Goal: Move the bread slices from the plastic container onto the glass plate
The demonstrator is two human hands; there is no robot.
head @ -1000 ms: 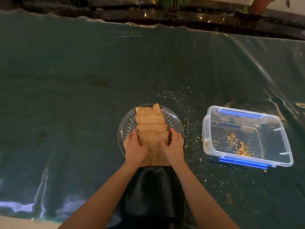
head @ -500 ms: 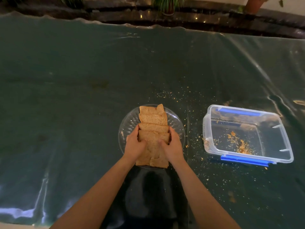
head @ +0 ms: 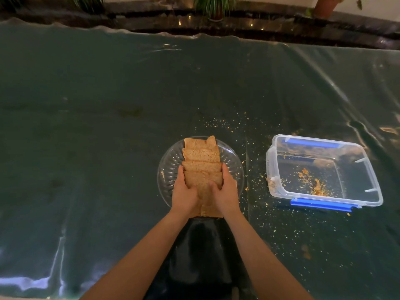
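Brown bread slices (head: pixel 202 169) on glass plate (head: pixel 168 169), each hand's grip (head: pixel 203 189) around the nearest slice.

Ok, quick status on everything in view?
Bread slices: overlapped in a row on the plate, nearest ones overhanging its rim.
Glass plate: upright, loaded.
Plastic container: open, crumbs only.
Left hand: grip on the near slices.
Right hand: same.

Both bare arms reach forward from the bottom edge and come close together at the wrists. The left hand (head: pixel 184 192) and the right hand (head: pixel 225 191) sit side by side, palms turned toward each other. Their fingers curl in and squeeze the bread slices (head: pixel 202 163) from both sides.
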